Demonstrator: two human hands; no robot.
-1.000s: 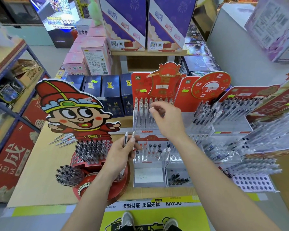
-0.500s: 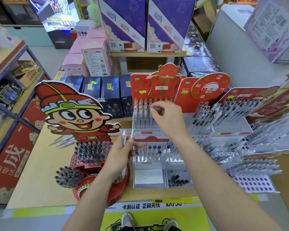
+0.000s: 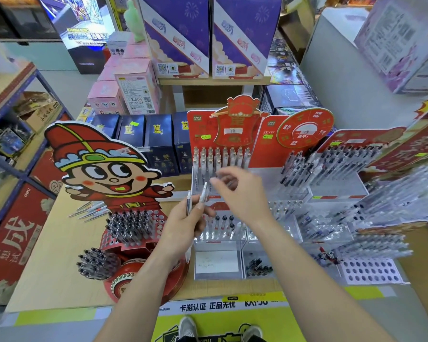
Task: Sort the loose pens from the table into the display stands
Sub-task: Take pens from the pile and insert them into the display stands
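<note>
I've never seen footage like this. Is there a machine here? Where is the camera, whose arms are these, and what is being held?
There is no machine. A person wears a wide-angle camera on the head, looking forward and down, so the two bare arms are their own and their shoes show at the bottom. This is the only view.

In front is a wooden table in a shop, crowded with pen displays: a cartoon-figure stand on the left, a red-backed stand in the middle, and more on the right. A few loose pens lie beside the cartoon figure.

The left hand holds two clear pens. The right hand hovers just beside them. It is blurred, so I cannot tell whether it touches one.
</note>
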